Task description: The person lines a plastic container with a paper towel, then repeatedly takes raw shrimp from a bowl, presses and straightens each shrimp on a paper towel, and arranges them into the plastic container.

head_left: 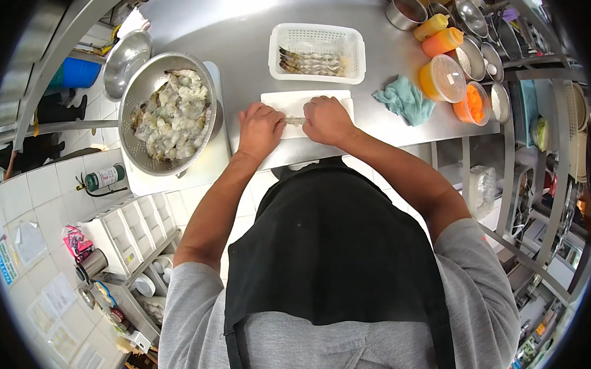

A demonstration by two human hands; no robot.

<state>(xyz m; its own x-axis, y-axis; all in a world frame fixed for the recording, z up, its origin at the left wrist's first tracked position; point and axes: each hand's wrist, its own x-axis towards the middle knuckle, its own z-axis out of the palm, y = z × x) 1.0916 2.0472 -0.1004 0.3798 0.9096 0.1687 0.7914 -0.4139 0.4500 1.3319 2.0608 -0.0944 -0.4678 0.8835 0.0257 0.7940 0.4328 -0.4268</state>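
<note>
Pinch at both ends: L hand [262, 128] and R hand [328, 122] are curled inward, fingers closed on a slim greyish raw-looking shrimp [295, 121], approx one end each. Fingertip pads mostly hidden under the knuckles, so can't tell exact contact pts or how hard the squeeze is. Middle of the shrimp is visible in the gap btwn fists; can't tell which end is tail.

Loc: shrimp is over the near half of a small white rectangular cutting board [296, 102], on a brushed stainless-steel table [236, 29]. Lying about straight, L to R.

Handling (my est.): v. light, soft, bendy, wet => slippery. Flesh prob. tears if pulled or twisted hard. Best hold: both ends, flat of fingertips, light even pressure, no nails; board can back it up from below. Tail end should be the firmer bit, mid-body the weak spot.

Nearby: white perforated plastic tray [275, 70] just beyond the board, w/ a row of straight grey shrimp with dark tails [311, 63] in its L/near part. Off to L, big round perforated metal colander [124, 103] w/ a heap of glossy grey-white shrimp [174, 117]. To R, crumpled teal cloth [405, 100] on the table, apart from the board.
</note>
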